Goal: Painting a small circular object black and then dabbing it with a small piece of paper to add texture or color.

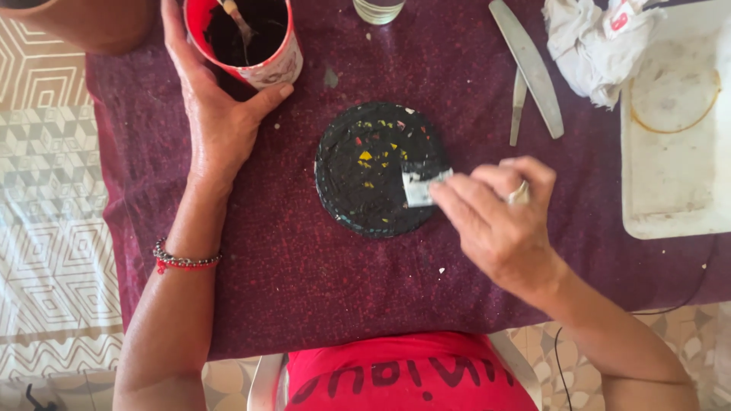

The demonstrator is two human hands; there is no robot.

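Note:
A round disc [365, 171] coated in black paste, with small yellow and red bits showing through, lies in the middle of a dark maroon cloth [304, 274]. My right hand [499, 221] pinches a small flat scraper [421, 185] smeared with black and rests its edge on the disc's right side. My left hand [217, 114] wraps around a red and white cup [247, 38] of black paste at the top left, with a stick [237, 23] standing in it.
A long grey file [529, 65] and a thin metal tool [518, 106] lie at the upper right. Beside them sit a crumpled white rag [594, 46] and a white tray [674, 190]. A glass [378, 9] stands at the top edge. A brown pot [84, 23] is at top left.

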